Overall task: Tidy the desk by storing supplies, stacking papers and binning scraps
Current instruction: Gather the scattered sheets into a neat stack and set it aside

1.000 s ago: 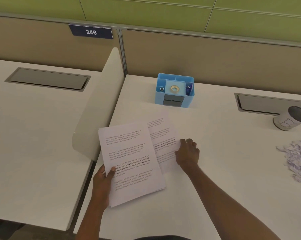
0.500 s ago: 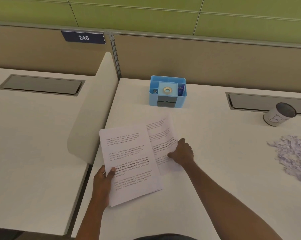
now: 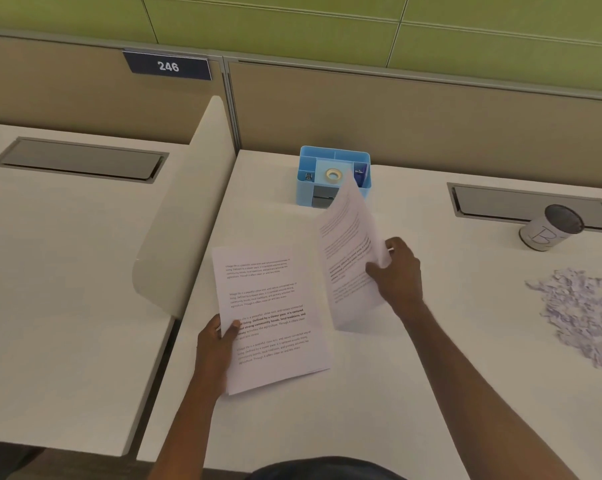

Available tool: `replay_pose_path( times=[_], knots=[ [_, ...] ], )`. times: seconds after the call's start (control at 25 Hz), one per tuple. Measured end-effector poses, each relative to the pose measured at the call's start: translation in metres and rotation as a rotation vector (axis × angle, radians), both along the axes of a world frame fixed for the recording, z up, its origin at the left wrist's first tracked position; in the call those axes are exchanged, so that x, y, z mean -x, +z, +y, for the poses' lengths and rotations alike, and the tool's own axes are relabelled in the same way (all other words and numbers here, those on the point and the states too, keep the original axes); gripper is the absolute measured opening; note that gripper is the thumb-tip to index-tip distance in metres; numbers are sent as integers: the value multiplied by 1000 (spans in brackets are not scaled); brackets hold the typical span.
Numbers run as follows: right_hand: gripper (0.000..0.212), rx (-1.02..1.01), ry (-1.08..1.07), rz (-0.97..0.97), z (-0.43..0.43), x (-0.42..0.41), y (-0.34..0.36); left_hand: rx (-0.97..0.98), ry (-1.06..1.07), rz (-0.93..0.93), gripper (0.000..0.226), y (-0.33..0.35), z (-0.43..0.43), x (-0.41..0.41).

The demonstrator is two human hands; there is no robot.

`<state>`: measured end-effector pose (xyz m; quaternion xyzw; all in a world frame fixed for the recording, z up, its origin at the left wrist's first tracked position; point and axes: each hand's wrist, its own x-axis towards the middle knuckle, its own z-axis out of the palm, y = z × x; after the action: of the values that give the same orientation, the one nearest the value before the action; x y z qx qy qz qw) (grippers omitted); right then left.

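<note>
My left hand (image 3: 220,344) grips a stack of printed papers (image 3: 271,317) at its lower left edge, thumb on top, over the white desk (image 3: 379,393). My right hand (image 3: 398,275) pinches the right edge of a single printed sheet (image 3: 348,251), lifted and tilted up off the desk, to the right of the stack. A pile of paper scraps (image 3: 583,313) lies at the right edge. A white can-shaped bin (image 3: 548,228) lies tipped at the far right. A blue organizer (image 3: 334,174) holding a tape roll (image 3: 333,174) stands at the back, partly hidden by the lifted sheet.
A rounded white divider panel (image 3: 185,216) separates this desk from the neighbouring desk (image 3: 50,289) on the left. Grey cable hatches (image 3: 528,202) are set into both desktops. A tan partition with a "246" sign (image 3: 168,66) closes the back.
My right hand went from pressing flat on the sheet to pinching it and has lifted it off the desk, up and to the right. The left hand still holds the stack.
</note>
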<state>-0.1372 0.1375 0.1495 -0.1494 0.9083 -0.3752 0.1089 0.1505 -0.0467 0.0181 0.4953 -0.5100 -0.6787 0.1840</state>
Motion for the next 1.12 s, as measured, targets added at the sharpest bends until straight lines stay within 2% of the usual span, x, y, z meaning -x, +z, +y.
replay_pose_path(
  times=[0.12,0.24,0.36,0.48,0.6,0.76,0.84,0.96,1.12],
  knots=[
    [41,182,37,-87,-9,-11,34,29,-29,-32,15,4,6,16],
    [41,325,91,-280,-14,-28,46,93,-84,-112,10,2,8,22],
    [44,436,95,-502,-12,-42,30,116,-110,-174,5,0,7,21],
    [44,412,53,-624,-6,-57,-10,95,-119,-190,11,3,7,21],
    [44,298,8,-594,3,-77,-55,31,-87,-181,32,4,9,22],
    [45,71,23,-445,7,-97,-87,-13,-49,-148,40,8,13,22],
    [45,6,111,-403,5,-104,-92,32,-73,-184,35,9,13,23],
    [43,-124,251,-357,4,-104,-101,146,-148,-217,8,10,16,23],
    [54,-233,268,-264,15,-92,-105,177,-166,-155,17,18,21,22]
  ],
)
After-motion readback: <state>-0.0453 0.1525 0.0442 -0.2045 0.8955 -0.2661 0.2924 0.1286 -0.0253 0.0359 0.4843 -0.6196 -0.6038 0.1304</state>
